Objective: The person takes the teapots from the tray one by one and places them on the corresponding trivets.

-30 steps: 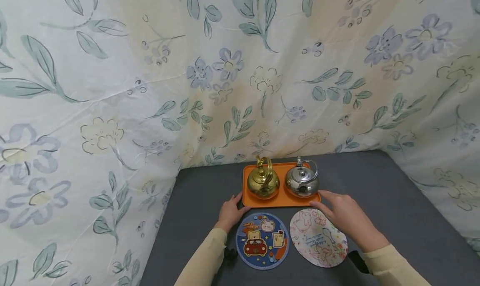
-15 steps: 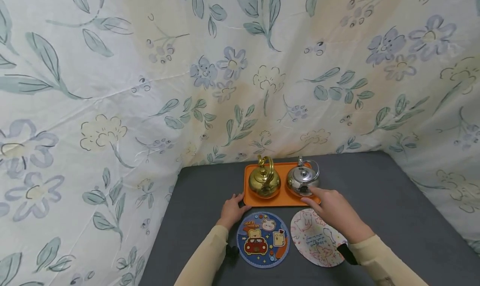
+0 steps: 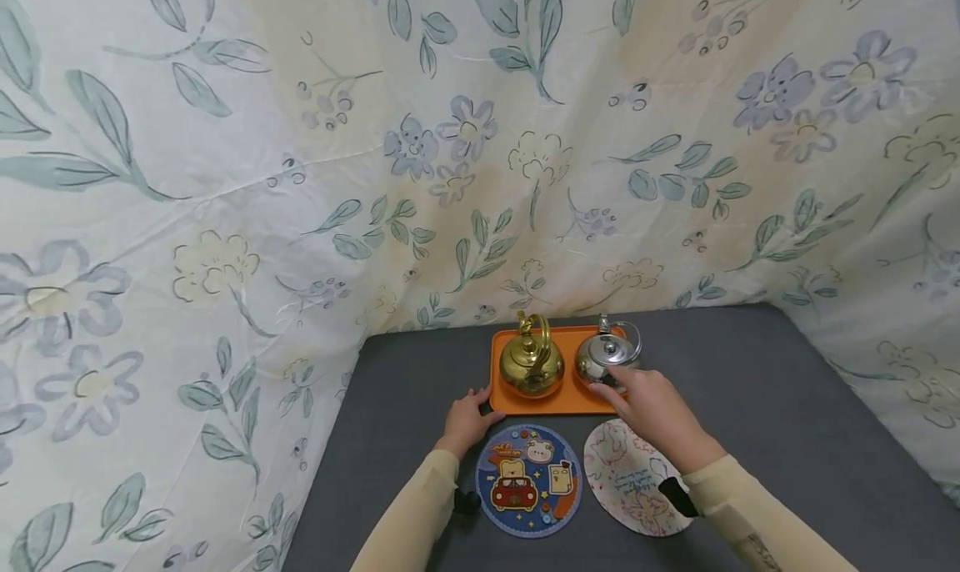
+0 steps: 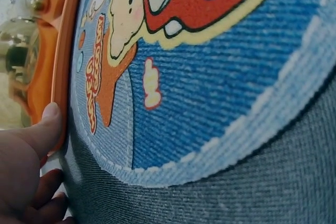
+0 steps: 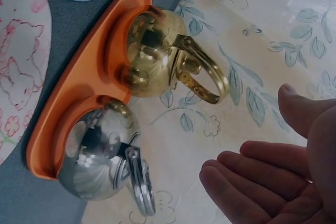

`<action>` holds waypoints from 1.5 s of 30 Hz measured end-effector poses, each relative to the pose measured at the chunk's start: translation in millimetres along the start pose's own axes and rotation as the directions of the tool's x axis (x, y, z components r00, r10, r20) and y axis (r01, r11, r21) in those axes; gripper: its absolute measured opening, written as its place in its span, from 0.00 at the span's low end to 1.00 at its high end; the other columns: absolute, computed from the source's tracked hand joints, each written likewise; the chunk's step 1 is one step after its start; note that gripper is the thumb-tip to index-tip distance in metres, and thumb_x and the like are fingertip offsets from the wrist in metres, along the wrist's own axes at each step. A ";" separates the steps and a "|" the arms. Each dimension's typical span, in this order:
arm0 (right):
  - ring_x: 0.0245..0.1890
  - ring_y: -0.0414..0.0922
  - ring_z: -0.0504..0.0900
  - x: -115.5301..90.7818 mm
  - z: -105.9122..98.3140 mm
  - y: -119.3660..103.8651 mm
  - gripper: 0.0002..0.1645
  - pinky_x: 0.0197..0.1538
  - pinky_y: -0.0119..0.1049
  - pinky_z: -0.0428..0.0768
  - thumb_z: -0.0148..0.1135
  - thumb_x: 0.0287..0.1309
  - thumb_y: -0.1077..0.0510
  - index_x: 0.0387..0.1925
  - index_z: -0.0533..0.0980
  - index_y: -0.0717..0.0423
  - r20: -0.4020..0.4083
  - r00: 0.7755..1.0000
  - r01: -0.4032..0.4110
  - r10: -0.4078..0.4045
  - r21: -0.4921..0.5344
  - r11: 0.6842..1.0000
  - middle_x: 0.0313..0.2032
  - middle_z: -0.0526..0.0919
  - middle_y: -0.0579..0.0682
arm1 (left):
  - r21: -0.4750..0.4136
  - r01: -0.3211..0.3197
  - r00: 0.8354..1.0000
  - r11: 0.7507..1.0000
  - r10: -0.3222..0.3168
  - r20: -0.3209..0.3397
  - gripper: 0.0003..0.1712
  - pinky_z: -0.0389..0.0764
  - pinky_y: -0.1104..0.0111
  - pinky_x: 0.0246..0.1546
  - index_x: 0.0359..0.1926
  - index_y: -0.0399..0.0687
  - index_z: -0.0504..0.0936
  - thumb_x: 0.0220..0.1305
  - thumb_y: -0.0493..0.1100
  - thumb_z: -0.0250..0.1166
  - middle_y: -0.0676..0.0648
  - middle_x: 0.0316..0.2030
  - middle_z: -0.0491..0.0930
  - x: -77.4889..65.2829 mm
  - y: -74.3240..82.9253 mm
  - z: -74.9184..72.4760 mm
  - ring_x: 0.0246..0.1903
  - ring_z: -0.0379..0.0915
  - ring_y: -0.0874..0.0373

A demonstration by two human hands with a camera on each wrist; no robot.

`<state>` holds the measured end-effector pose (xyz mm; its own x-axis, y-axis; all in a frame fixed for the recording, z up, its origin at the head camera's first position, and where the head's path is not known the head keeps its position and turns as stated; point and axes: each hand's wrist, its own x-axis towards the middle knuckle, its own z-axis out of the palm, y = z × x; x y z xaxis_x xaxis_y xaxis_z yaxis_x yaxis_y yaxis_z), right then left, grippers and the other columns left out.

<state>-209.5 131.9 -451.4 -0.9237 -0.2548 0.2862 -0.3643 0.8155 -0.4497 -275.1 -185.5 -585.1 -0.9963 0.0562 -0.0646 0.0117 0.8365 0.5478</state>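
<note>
An orange tray (image 3: 558, 405) lies on the dark table and carries a gold teapot (image 3: 529, 370) on its left and a silver teapot (image 3: 609, 349) on its right. My left hand (image 3: 463, 423) grips the tray's front left corner; in the left wrist view the thumb (image 4: 48, 121) lies on the rim, with the other fingers curled beside it. Over the tray's front right, my right hand (image 3: 662, 413) overlaps the lower part of the silver teapot. The right wrist view shows its fingers (image 5: 268, 158) loosely extended, thumb apart, holding nothing, both teapots' handles raised.
A blue round mat (image 3: 517, 476) with a cartoon car lies in front of the tray on the left. To its right is a white round mat (image 3: 618, 472) with pink drawings, partly under my right forearm. Floral cloth (image 3: 450, 247) hangs behind the table (image 3: 750, 372).
My right hand has moved left from the tray's front right corner to in front of the silver teapot. The left hand stays at its corner, and tray and teapots keep their places.
</note>
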 end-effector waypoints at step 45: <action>0.31 0.55 0.88 52.7 21.4 -0.6 0.27 0.41 0.52 0.86 0.64 0.68 0.47 0.49 0.83 0.70 -0.006 0.999 0.046 -0.046 -0.048 0.998 0.39 0.88 0.66 | -0.003 0.025 0.999 1.000 -0.025 -0.027 0.40 0.65 0.39 0.67 0.73 0.54 0.71 0.62 0.57 0.71 0.41 0.68 0.73 4.6 6.4 4.9 0.70 0.61 0.30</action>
<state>-260.6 106.9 -454.1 -0.9052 -0.2890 0.3116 -0.4000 0.8271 -0.3948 -279.2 -177.2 -586.1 -0.9982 0.0205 -0.0561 -0.0136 0.8361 0.5484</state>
